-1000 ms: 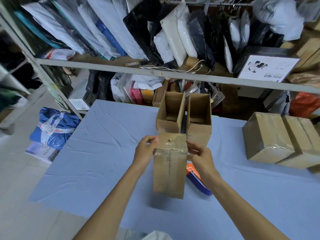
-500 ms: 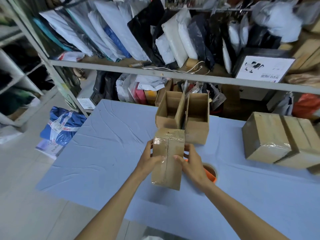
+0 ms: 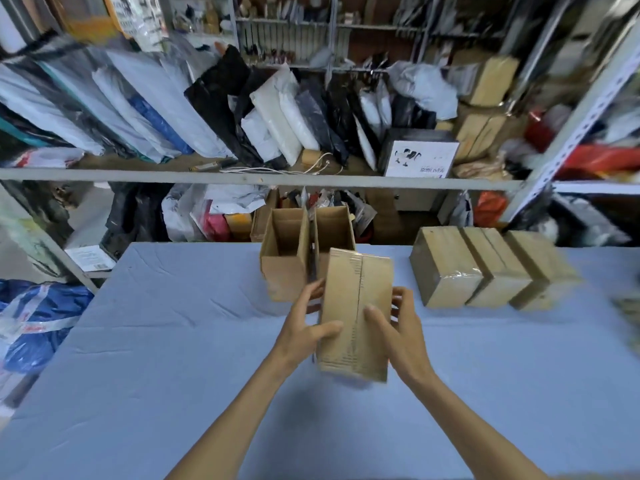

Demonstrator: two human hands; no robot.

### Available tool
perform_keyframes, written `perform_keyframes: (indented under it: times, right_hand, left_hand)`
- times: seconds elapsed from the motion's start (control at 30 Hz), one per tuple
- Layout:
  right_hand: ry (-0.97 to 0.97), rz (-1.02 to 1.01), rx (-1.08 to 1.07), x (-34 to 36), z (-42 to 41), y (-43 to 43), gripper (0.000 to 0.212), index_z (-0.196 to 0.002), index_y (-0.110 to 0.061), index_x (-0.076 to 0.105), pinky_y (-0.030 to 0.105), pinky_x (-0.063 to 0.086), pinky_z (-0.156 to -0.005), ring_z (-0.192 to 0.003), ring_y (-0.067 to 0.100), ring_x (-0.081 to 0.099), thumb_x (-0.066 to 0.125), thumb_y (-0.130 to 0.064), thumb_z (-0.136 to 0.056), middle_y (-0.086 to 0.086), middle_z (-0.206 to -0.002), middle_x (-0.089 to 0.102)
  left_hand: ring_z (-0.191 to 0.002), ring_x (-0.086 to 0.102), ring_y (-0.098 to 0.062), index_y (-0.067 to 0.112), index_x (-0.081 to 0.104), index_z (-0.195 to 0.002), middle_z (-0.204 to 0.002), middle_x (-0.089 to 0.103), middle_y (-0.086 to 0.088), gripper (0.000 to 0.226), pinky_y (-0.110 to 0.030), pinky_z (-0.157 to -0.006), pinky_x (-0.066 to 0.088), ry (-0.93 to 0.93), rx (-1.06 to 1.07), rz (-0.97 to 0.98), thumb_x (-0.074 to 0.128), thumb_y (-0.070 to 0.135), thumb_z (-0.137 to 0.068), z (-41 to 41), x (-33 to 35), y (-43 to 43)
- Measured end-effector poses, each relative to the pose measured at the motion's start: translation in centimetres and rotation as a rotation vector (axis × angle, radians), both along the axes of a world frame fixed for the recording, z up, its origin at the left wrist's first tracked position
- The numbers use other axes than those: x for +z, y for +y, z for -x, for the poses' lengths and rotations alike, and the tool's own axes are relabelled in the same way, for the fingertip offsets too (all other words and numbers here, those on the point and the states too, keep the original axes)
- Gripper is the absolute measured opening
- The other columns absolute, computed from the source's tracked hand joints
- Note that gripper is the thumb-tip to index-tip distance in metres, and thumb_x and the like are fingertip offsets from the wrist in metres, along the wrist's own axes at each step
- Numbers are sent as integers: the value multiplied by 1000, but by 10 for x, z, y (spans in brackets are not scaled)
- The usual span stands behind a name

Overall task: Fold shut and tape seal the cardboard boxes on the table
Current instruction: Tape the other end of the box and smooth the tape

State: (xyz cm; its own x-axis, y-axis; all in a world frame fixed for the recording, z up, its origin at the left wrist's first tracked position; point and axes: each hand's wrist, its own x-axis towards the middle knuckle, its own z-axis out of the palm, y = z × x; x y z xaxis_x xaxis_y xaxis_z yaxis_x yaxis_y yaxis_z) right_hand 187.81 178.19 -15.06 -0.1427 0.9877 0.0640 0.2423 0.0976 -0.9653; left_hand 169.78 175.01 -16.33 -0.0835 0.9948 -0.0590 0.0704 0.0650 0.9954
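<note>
Held a shut cardboard box (image 3: 353, 306) up over the blue surface (image 3: 173, 341), right in the middle of the view, tilted a little, long side pointing away; closed flaps on top, with a line running down the middle of the top face; too blurry to tell much about any tape on it. Gripped on its left side by the left hand (image 3: 304, 327), thumb laid flat on the top face, fingers (image 3: 313, 289) wrapped round the far left side; gripped on its right side by the right hand (image 3: 401, 334), thumb pressed on the top face, fingers curled at the right edge; so, fingers of both hands clamped on the box.

Just behind it, two open boxes (image 3: 284, 258) standing side by side on the surface, touching each other, flaps sticking up; the right one partly hidden by the held box. Off to the right, well apart from the hands, three closed boxes (image 3: 446, 268) in a row on the surface, pressed tight together, with something shiny on the near end of the first one.

Past the far edge of the surface, a grey metal shelf (image 3: 242, 176) packed with leaning bags (image 3: 277, 116) in white, black and blue; a white cable (image 3: 277, 169) and a white printed box (image 3: 420, 157) there too. Down on the floor at the left, a big blue bag (image 3: 38, 323).
</note>
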Motion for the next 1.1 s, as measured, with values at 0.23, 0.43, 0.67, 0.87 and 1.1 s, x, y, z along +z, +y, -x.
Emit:
perform_keyframes:
  times: [0.23, 0.43, 0.67, 0.87, 1.1]
  right_hand:
    - [-159, -61, -74, 10, -51, -10, 70, -142, -42, 30, 16, 49, -83, -111, -5, 48, 65, -44, -83, -23, -123, 41]
    - [-99, -55, -136, 6, -72, 25, 43, -124, -26, 42, 18, 51, -80, -111, 5, 55, 67, -26, -88, -15, -118, 55]
    - [-196, -65, -41, -2, -92, 96, 53, -131, -30, 44, 9, 45, -75, -100, -13, 51, 70, -22, -86, -19, -111, 48]
    - [-184, 22, 94, -19, -120, 171, 64, -131, -20, 44, 28, 54, -85, -108, 10, 59, 78, -13, -77, -3, -123, 56]
    - [-515, -69, 315, -55, -131, 238, 68, -146, -9, 33, 29, 34, -104, -129, 23, 41, 67, -27, -90, 9, -144, 37]
  left_hand:
    - [-117, 52, -6, 38, 38, -134, -127, 53, 12, 88, -30, -92, 50, -61, -135, 26, 71, 55, -54, -51, -8, 25]
    - [-122, 51, -11, 36, 41, -129, -131, 53, 8, 75, -35, -100, 48, -43, -120, 25, 74, 48, -63, -76, -11, 57]
    - [-119, 51, -17, 30, 37, -142, -132, 44, -2, 84, -35, -98, 50, -51, -2, 119, 77, 36, -68, -96, -19, 118]
    - [-107, 55, -8, 25, 35, -135, -127, 51, 1, 72, -22, -84, 54, -125, 100, 156, 74, 1, -80, -130, -29, 181]
    - [-122, 50, -23, 17, 31, -146, -135, 45, -2, 81, -23, -80, 53, -86, 243, 271, 73, -3, -80, -147, -58, 236]
